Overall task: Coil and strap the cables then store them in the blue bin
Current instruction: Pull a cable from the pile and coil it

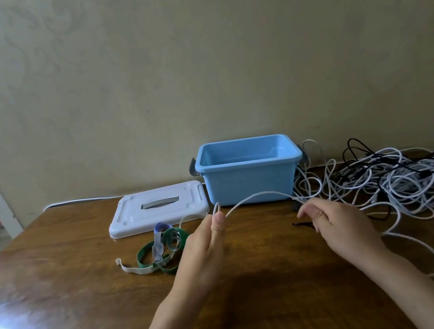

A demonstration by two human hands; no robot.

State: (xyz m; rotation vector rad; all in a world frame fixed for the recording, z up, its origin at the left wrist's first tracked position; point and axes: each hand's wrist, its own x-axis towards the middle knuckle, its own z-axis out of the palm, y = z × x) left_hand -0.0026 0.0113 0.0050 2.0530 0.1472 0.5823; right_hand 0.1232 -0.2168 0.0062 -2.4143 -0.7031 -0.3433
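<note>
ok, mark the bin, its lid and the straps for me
blue bin (249, 187): head view, on its front wall.
white lid (132, 217): head view, on its flat top left of the handle slot.
straps (142, 255): head view, on the green loop's left edge.

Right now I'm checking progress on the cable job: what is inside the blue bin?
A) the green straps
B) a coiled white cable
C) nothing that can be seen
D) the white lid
C: the blue bin shows only its bare floor, while the cables lie tangled to its right, the straps sit on the table in front of the white lid, and the left hand pinches one white cable.
</note>
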